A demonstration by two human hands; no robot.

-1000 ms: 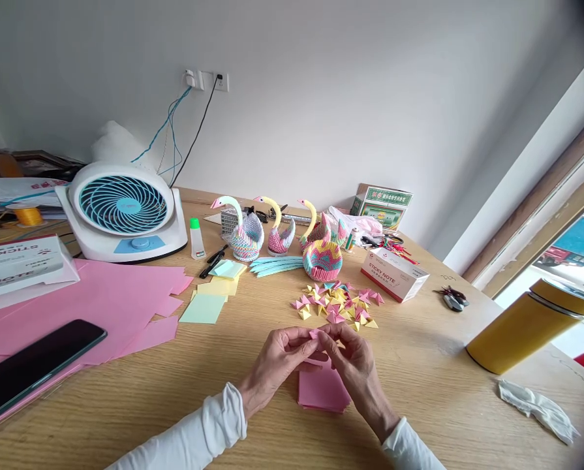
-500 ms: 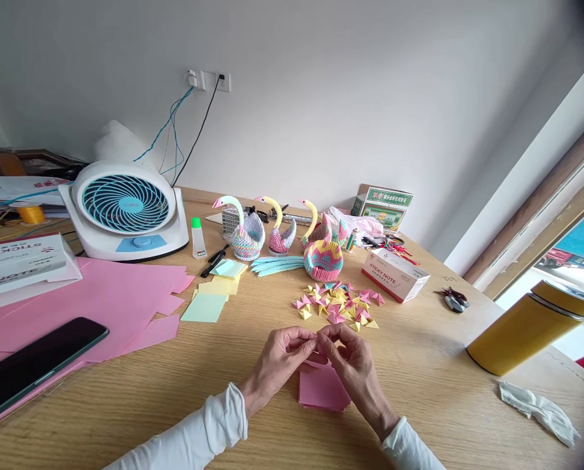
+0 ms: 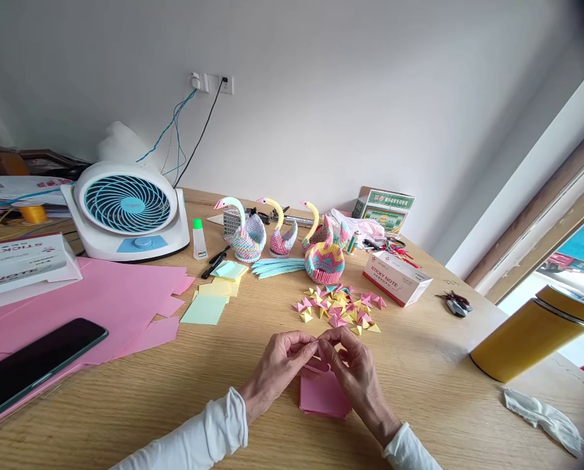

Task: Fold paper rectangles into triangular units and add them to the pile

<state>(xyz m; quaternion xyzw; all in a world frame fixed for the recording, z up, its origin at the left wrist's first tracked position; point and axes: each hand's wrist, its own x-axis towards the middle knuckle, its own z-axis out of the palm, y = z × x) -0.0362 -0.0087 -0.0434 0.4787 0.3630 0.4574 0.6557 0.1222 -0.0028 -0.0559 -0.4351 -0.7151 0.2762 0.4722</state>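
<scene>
While both hands meet over the far side of the notes (image 3: pixel 325 395), the step looks like a small fold, where clean work depends on control at the tips. The left hand (image 3: pixel 276 367) and the right hand (image 3: pixel 355 369) each have thumb and forefinger drawn together, tip against tip, in what I judge to be a shared pinch on one small piece of paper. The fingers hide that piece almost wholly, so its shape and the edge being pressed cannot be told from this view. It would lie right where the two pinches meet, between the notes and the loose triangles (image 3: pixel 338 307) on the bench (image 3: pixel 213 385).

To do this well, let one hand clamp and the other press: bring the edges flush, hold the layers level, then run a thumbnail along the crease from the middle outward. The grip should be light but even, since thin paper is likely to skew if one side pulls harder. Steady wrists would help. The notes are so near that a careless wrist could push them out of square, and a dropped piece could get lost among the triangles.
</scene>
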